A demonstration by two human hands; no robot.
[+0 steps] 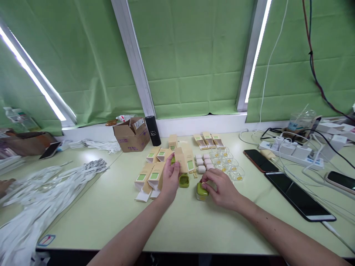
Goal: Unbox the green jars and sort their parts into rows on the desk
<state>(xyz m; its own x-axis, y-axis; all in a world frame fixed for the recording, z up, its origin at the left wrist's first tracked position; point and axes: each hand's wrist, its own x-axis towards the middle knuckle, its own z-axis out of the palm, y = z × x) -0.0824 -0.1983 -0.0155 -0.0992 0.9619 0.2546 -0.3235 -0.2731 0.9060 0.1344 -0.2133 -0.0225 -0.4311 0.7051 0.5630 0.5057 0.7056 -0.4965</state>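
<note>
My left hand (169, 179) is closed at the side of a small tan cardboard box (183, 159) with raised flaps and a green label. A bit of green shows between its fingers; I cannot make out whether that is a separate piece. On the table just right of this hand sits an open green square case (183, 181). My right hand (220, 186) pinches the top of a small case with a rounded green lid and a clear lower part (202, 192), which rests on the table. Whatever its fingertips grip there is too small to name.
Similar tan boxes (141, 178) stand left and behind. White rounded pieces (201, 169) and clear cups with yellow bits (235, 173) lie to the right, beyond them phones (299, 195) and a cabled power strip (291, 153). White straps (55, 192) cover the left.
</note>
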